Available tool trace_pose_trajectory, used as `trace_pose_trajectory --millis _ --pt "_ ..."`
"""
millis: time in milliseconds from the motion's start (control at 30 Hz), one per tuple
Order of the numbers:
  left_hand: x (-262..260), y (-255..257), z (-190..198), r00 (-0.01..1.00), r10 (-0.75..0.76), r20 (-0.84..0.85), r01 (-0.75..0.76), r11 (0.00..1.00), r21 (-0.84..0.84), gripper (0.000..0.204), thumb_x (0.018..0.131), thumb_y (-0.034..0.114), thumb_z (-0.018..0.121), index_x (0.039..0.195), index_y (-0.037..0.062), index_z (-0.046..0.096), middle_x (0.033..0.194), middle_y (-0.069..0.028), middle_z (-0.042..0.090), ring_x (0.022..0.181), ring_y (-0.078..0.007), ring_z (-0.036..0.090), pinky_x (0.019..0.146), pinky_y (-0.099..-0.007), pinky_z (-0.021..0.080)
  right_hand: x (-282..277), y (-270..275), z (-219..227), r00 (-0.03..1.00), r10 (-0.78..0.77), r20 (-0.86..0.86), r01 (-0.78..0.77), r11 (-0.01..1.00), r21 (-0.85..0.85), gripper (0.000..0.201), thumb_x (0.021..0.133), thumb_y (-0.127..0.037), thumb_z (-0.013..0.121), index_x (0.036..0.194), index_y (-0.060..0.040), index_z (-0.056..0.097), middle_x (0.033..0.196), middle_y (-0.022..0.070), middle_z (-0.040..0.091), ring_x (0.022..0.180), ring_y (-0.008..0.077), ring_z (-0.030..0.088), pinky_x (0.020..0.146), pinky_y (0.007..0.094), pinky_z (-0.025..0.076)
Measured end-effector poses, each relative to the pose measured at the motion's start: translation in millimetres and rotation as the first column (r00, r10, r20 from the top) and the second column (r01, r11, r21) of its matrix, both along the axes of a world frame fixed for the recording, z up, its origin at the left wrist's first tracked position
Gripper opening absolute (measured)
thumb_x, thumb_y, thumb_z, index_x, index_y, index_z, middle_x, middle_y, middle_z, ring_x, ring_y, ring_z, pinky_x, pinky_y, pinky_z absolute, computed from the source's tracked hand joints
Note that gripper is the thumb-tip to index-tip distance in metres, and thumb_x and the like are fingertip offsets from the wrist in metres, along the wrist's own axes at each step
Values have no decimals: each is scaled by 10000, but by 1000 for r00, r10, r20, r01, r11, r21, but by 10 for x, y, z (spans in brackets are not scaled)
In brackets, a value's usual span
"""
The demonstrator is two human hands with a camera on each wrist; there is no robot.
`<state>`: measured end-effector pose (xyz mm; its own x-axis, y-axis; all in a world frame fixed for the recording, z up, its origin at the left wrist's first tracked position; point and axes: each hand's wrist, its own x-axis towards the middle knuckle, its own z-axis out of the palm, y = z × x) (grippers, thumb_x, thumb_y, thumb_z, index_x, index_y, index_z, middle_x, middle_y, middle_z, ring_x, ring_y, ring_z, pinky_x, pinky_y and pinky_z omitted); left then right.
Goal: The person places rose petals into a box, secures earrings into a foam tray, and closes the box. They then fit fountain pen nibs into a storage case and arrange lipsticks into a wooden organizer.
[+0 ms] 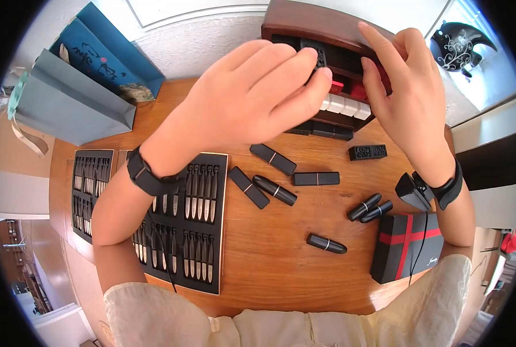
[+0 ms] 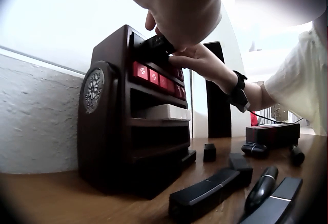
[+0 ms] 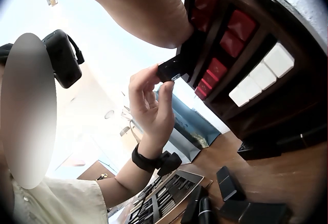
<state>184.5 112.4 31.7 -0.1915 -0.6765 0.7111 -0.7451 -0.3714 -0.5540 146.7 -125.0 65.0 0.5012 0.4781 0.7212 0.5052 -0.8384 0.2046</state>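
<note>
My left hand [image 1: 263, 95] is raised at the left part of the top shelf of a dark wooden rack [image 1: 321, 20]. Its thumb and fingers pinch a black lipstick tube [image 3: 171, 69] with a patterned end, level with the shelf opening. My right hand [image 1: 414, 81] is at the rack's right end, its index finger extended over the top board and its thumb by the top shelf opening. Red lipsticks [image 3: 238, 32] stand in the rack's upper tiers, white ones [image 3: 264, 78] on the tier beside them. The right fingertips are mostly hidden in the right wrist view.
Several black lipsticks [image 1: 274, 191] lie scattered on the wooden table [image 1: 269, 260], and a patterned black block [image 1: 367, 152] near the rack. Trays of small tools [image 1: 200, 194] are on the left, a ribboned black box [image 1: 405, 243] on the right, and paper bags [image 1: 84, 98] behind.
</note>
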Motion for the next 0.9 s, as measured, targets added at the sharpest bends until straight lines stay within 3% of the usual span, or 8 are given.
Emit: trace_pose_trajectory --millis 433,500,567,633,667,767,833,900 --pt "57 -2 44 968 233 -94 -227 972 63 378 764 143 745 1135 101 683 1046 -66 609 919 -226 580 795 -343 460 -23 -81 -26 997 -74 26 75 996 -37 360 830 -102 716 1188 -111 684 848 64 433 765 219 482 684 336 447" --pt "87 88 20 933 190 -305 -242 959 -145 358 911 204 658 1245 80 633 1164 -105 613 1022 -240 588 878 -346 467 -28 -116 -14 997 -78 -3 78 997 -28 345 847 -110 711 1190 -103 680 863 68 451 781 222 491 691 337 449" --pt "187 41 7 961 232 -152 -268 916 -297 297 832 63 677 1088 -9 544 1029 -163 590 884 -237 610 754 -299 497 -42 -182 10 999 16 -29 -12 994 113 310 896 -147 683 1200 -89 670 907 85 492 823 232 507 723 336 448" --pt "94 148 -50 435 -138 -890 -361 878 -313 447 1030 343 483 1369 57 531 1310 -119 572 1164 -245 558 1000 -359 437 -54 -277 5 994 -56 -89 67 991 119 343 952 -205 630 1265 -65 618 1012 111 551 920 238 548 803 317 459" --pt "72 145 -103 167 -283 -945 -377 867 -326 590 1050 471 356 1439 35 437 1401 -109 511 1256 -227 503 1066 -363 398 7 -338 -56 988 12 -155 31 961 274 382 974 -238 598 1306 -49 578 1103 121 565 999 230 554 860 309 454" --pt "32 134 -207 -141 -345 -928 -373 887 -273 595 1049 465 366 1456 33 410 1411 -122 496 1271 -221 494 1074 -357 381 53 -508 -126 892 134 -431 142 823 550 533 1013 -341 522 1429 -14 453 1381 143 519 1238 212 505 1022 320 411" --pt "-64 91 -154 -84 -252 -964 -342 916 -210 591 1052 457 368 1457 28 406 1410 -122 498 1267 -213 492 1077 -352 372 41 -528 -125 672 449 -589 350 508 787 598 1004 -382 518 1467 -19 413 1441 151 474 1289 217 472 1065 349 375" --pt "-130 46 -150 -19 -160 -987 -319 937 -146 587 1054 449 370 1457 24 403 1408 -123 500 1263 -205 490 1080 -346 363 22 -505 -129 655 459 -600 360 509 782 635 990 -400 526 1485 -26 389 1443 155 469 1296 224 466 1080 360 355"
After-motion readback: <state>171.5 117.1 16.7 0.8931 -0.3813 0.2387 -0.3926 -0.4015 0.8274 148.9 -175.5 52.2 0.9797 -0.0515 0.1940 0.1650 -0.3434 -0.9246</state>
